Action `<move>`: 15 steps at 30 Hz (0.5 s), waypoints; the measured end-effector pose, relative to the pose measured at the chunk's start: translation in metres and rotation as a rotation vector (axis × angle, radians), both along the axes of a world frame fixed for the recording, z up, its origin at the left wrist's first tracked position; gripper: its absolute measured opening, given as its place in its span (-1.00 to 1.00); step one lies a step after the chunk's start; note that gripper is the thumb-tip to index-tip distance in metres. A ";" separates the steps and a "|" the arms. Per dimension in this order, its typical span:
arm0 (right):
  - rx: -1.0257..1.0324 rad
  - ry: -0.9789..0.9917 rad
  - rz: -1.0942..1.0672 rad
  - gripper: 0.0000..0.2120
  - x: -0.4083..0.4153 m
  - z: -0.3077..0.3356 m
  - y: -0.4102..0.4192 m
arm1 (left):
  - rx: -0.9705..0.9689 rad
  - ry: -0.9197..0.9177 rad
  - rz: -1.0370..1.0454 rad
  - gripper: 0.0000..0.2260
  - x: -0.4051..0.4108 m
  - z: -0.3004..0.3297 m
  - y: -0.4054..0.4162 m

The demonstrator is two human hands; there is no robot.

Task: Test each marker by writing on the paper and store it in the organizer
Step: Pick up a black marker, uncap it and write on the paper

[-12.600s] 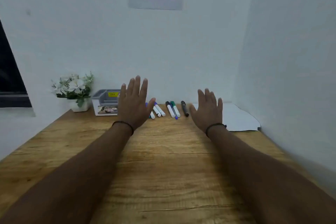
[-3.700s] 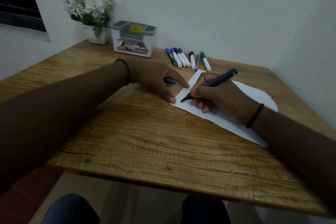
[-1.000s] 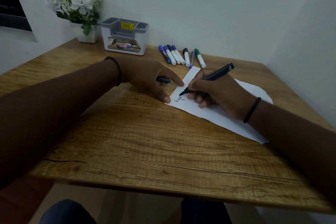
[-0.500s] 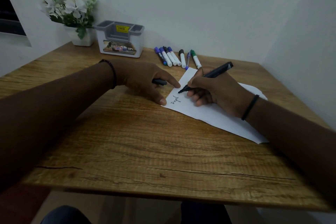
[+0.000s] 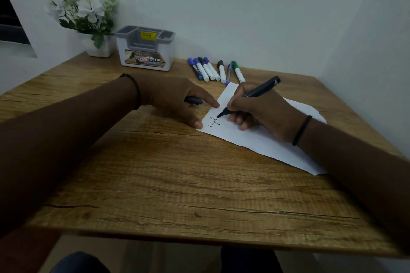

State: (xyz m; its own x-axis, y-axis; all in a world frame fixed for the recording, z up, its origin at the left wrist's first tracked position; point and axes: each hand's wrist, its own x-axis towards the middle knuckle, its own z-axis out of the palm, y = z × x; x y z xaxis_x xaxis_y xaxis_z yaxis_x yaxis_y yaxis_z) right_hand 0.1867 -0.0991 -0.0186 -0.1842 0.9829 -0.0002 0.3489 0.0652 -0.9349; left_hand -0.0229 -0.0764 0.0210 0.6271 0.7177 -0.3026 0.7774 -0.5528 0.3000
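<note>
My right hand [image 5: 259,108] grips a black marker [image 5: 258,92], uncapped, its tip just above the white paper [image 5: 261,142] beside a short handwritten word. My left hand [image 5: 177,99] rests on the table with forefinger and thumb pinning the paper's left edge, and the marker's dark cap [image 5: 195,101] is tucked in its fingers. Several capped markers [image 5: 213,70] lie side by side behind the paper. The grey and white organizer [image 5: 145,49] stands at the back, and no markers show in its compartments.
A white pot of white flowers [image 5: 88,20] stands left of the organizer against the wall. Walls close the wooden table [image 5: 177,184] at the back and right. The near edge runs across the bottom, with my knees below it.
Over the last second the written word has been finished and the marker tip has moved a little away from it. My left hand has stayed on the paper's edge.
</note>
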 end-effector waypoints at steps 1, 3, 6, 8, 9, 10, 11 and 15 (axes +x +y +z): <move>0.001 0.005 -0.002 -0.85 0.000 0.000 0.000 | 0.000 -0.005 0.001 -0.44 0.000 0.000 0.001; -0.001 0.017 -0.006 -0.82 -0.001 0.000 0.000 | 0.005 -0.009 -0.003 -0.44 0.001 -0.001 0.002; -0.011 0.036 -0.024 -0.81 -0.001 0.000 0.000 | -0.002 -0.009 0.007 -0.44 0.001 -0.002 0.003; -0.018 0.041 -0.027 -0.82 0.000 0.000 0.000 | 0.000 -0.007 0.003 -0.43 0.001 -0.001 0.002; -0.018 0.039 -0.019 -0.83 0.000 0.000 0.000 | 0.001 -0.009 0.003 -0.43 0.001 -0.002 0.002; -0.016 0.035 -0.011 -0.83 -0.001 0.000 0.000 | 0.003 -0.011 0.005 -0.43 0.001 -0.001 0.002; -0.012 0.033 -0.006 -0.83 -0.001 -0.001 0.000 | 0.000 -0.013 0.009 -0.43 0.001 -0.001 0.002; -0.019 0.034 -0.006 -0.90 0.000 -0.001 0.002 | -0.014 0.007 -0.003 -0.42 0.001 -0.002 0.003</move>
State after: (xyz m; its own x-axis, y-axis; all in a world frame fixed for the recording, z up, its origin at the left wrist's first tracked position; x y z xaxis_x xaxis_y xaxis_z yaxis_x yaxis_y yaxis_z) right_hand 0.1865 -0.0975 -0.0199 -0.1783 0.9839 -0.0122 0.3172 0.0457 -0.9473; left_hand -0.0223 -0.0730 0.0188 0.6270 0.7116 -0.3171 0.7780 -0.5509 0.3020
